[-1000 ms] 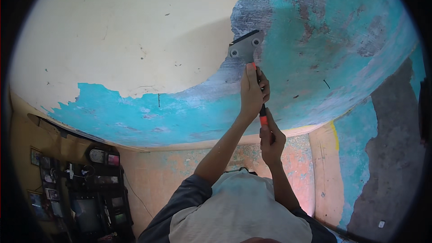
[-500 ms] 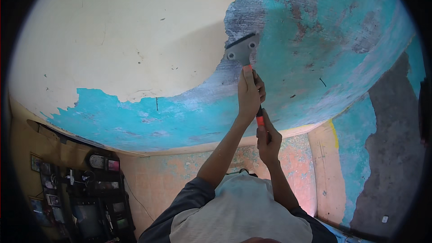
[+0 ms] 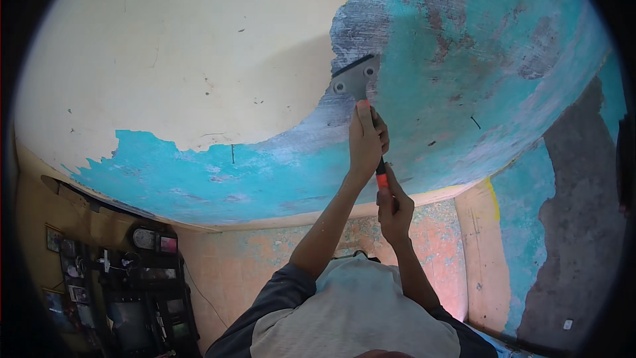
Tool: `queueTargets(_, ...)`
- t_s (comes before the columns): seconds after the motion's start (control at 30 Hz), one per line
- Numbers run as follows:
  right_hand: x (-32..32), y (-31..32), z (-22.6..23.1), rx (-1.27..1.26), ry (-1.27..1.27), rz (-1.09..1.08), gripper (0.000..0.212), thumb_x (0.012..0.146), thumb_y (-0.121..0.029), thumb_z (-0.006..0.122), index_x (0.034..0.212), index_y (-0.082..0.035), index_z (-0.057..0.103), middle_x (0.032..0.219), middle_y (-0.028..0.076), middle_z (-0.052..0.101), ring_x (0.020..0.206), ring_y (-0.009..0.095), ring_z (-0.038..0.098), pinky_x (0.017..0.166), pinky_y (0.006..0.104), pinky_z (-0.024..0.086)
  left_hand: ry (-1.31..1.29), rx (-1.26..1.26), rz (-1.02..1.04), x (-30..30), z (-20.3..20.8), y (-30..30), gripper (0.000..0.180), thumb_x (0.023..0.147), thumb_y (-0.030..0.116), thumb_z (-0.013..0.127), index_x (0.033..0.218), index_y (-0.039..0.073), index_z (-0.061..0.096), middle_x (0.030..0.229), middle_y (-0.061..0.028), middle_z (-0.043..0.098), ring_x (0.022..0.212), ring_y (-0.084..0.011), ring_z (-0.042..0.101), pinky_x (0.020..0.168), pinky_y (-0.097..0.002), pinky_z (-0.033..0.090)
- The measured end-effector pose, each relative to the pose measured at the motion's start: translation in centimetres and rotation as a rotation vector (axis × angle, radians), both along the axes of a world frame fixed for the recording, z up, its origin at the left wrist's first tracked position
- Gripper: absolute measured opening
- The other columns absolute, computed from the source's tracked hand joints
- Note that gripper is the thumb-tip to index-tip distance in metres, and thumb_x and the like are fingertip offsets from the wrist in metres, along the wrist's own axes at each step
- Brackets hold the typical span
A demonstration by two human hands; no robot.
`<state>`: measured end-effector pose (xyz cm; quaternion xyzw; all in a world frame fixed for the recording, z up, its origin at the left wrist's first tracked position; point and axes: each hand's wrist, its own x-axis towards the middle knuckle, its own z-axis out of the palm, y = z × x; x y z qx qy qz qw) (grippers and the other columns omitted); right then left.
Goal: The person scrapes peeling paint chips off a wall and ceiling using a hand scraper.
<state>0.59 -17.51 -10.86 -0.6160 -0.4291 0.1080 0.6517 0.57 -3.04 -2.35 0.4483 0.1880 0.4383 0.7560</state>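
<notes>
Both my hands are on a long-handled scraper (image 3: 354,82) with a grey head, a dark blade edge and a red and black handle. My left hand (image 3: 366,142) is wrapped round the handle just below the head, thumb lying along it. Lower down, my right hand (image 3: 395,213) grips the handle near its end. The head lies tilted against the wall, its blade by the ragged edge of the cream paint (image 3: 218,46). A scraped greyish band (image 3: 358,26) borders that edge, with turquoise paint (image 3: 450,86) to the right.
A nail (image 3: 233,154) sticks out at lower left of the cream patch, another nail (image 3: 476,122) on the right. Dark shelving (image 3: 142,292) with a screen and framed pictures stands at lower left. On the right is a bare grey wall patch (image 3: 576,212) with a white socket (image 3: 568,324).
The scraper head has slid slightly down the wall, toward me. Both hands keep their grip on the handle, and the cream edge looks about the same.
</notes>
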Motion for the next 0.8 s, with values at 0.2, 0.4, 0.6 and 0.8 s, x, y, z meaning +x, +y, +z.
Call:
queueTargets(0.2, -0.6, -0.6, 5.4, -0.072, 0.190, 0.038, 0.044, 0.104, -0.017, 0.050, 0.146, -0.004, 0.049, 0.070, -0.002, 0.049, 0.063, 0.005, 0.042, 0.058, 0.0219, 0.037, -0.052, 0.065, -0.025, -0.3, 3.7, 0.1, 0.042, 0.108, 0.048, 0.032, 0.088, 0.011, 0.037, 0.063, 0.0024, 0.037, 0.043, -0.0065, 0.035, 0.036, -0.0243, 0.026)
queueTargets(0.4, -0.6, -0.3, 1.5, -0.029, 0.146, 0.032, 0.044, 0.103, -0.015, 0.052, 0.146, -0.004, 0.049, 0.070, -0.002, 0.051, 0.064, 0.006, 0.043, 0.058, 0.0224, 0.038, -0.007, 0.021, -0.021, -0.3, 0.9, 0.0, 0.043, 0.108, 0.048, 0.033, 0.088, 0.010, 0.037, 0.062, 0.0018, 0.036, 0.042, -0.0068, 0.035, 0.036, -0.0240, 0.026)
queueTargets(0.6, -0.3, -0.5, 4.2, -0.074, 0.056, -0.019, 0.044, 0.102, -0.013, 0.052, 0.145, -0.006, 0.051, 0.071, 0.000, 0.052, 0.063, 0.008, 0.045, 0.059, 0.0229, 0.039, -0.052, 0.045, -0.047, -0.3, 2.6, 0.2, 0.044, 0.107, 0.050, 0.032, 0.086, 0.012, 0.037, 0.062, 0.0028, 0.036, 0.042, -0.0060, 0.033, 0.036, -0.0235, 0.024)
queueTargets(0.8, -0.4, 0.6, 0.4, 0.016, 0.071, 0.019, 0.046, 0.105, -0.018, 0.048, 0.149, -0.004, 0.044, 0.067, -0.005, 0.046, 0.059, 0.002, 0.040, 0.053, 0.0191, 0.033, 0.013, 0.030, -0.034, 0.0, 0.6, 0.2, 0.046, 0.107, 0.052, 0.032, 0.084, 0.012, 0.036, 0.061, 0.0025, 0.036, 0.042, -0.0063, 0.032, 0.036, -0.0237, 0.024)
